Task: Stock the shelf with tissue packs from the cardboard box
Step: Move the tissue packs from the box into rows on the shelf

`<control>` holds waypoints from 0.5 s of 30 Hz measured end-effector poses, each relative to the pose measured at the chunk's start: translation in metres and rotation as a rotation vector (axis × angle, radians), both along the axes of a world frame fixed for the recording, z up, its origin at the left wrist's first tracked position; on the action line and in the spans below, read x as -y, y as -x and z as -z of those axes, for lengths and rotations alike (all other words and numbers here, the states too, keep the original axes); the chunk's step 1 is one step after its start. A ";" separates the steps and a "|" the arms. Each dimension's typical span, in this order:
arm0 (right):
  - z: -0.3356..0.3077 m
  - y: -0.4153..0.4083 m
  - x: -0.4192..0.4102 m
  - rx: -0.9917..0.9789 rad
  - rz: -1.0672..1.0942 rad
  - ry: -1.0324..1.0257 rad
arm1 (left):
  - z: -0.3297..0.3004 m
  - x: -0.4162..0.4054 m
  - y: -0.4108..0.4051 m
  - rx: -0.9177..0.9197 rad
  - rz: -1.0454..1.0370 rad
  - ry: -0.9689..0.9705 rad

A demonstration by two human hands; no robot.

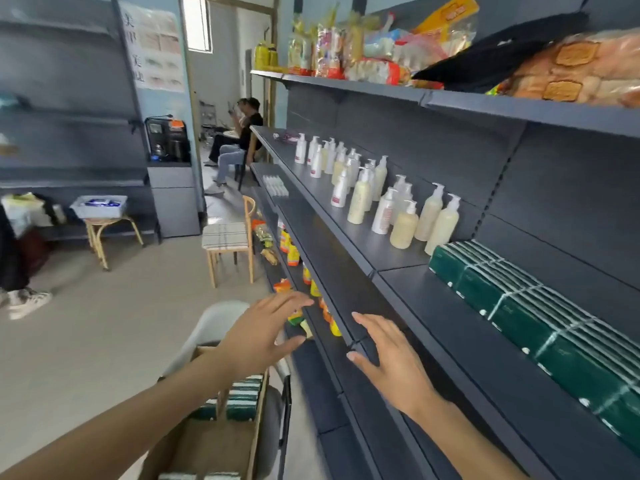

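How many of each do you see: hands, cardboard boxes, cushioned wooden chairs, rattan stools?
Hands: 2, left hand and right hand
Cardboard box: 1
Cushioned wooden chair: 1
Rattan stool: 1
Total: 5

Both hands, left (pixel 263 336) and right (pixel 391 362), hover empty and spread between cardboard box (pixel 221 441) and shelf (pixel 485 358).

Tissue packs (pixel 540 317): dark green with white stripes. Shelf (pixel 485 341): dark grey. Cardboard box (pixel 221 441): brown. Pump bottles (pixel 381 199): white and cream-yellow. Chair cushion (pixel 224 236): beige plaid. Floor (pixel 104 323): light beige.
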State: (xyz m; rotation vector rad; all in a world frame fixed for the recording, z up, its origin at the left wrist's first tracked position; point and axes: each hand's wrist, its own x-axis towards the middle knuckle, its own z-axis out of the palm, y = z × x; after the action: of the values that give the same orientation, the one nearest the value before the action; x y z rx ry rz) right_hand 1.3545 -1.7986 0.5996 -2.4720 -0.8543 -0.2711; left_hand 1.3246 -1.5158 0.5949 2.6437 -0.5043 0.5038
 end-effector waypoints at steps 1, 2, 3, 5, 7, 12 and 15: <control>0.004 -0.008 -0.014 -0.015 -0.032 0.007 | 0.003 -0.012 0.001 -0.009 -0.036 -0.001; 0.008 -0.017 -0.027 -0.023 -0.068 0.014 | 0.007 -0.024 0.002 -0.015 -0.070 0.001; 0.013 -0.027 -0.040 -0.028 -0.100 0.020 | 0.011 -0.036 0.003 -0.020 -0.098 0.006; 0.022 -0.045 -0.066 -0.046 -0.155 0.024 | 0.018 -0.055 0.003 -0.036 -0.155 0.005; 0.031 -0.062 -0.090 -0.056 -0.202 0.018 | 0.028 -0.073 0.003 -0.056 -0.213 -0.004; 0.061 -0.096 -0.141 -0.107 -0.369 0.021 | 0.062 -0.109 0.002 -0.129 -0.375 -0.015; 0.086 -0.116 -0.168 -0.146 -0.435 0.051 | 0.082 -0.125 0.000 -0.163 -0.449 -0.021</control>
State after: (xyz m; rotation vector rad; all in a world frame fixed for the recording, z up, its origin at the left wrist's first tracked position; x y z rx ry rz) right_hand 1.4701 -1.6307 0.5136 -2.2420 -1.3122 0.0839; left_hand 1.3242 -1.3911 0.5125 2.7886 0.1408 0.4036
